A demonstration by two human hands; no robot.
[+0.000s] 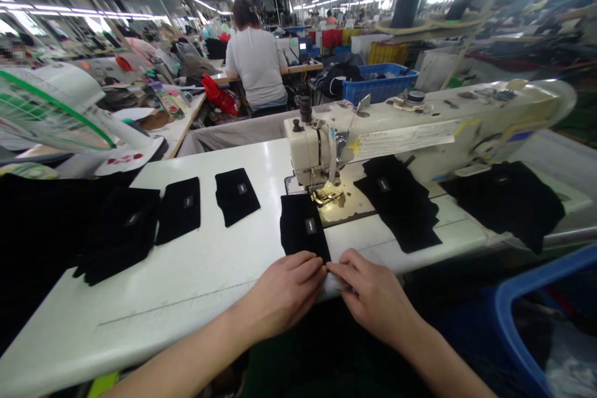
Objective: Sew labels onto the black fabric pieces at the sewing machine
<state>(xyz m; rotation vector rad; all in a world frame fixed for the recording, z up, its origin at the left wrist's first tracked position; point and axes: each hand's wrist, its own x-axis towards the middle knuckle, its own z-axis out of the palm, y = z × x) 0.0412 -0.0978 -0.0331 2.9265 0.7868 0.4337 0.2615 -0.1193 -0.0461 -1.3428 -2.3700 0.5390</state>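
A black fabric piece [298, 217] with a small grey label lies on the white sewing table, its far edge close to the presser foot [325, 194] of the sewing machine [420, 124]. At its near right corner, my left hand [291, 286] has its fingers closed on the fabric edge. My right hand [368, 289] meets the same corner, thumb and fingers drawn together and fingertips almost touching the left ones. What exactly lies between the right fingertips is too small to make out.
Left of the machine lie two single labelled black pieces [237, 196] and a dark fabric pile [116, 230]. More black pieces [401, 205] lie to the right. A blue basket [513, 298] stands at lower right, a fan [51, 112] at left. A seated person [256, 65] works ahead.
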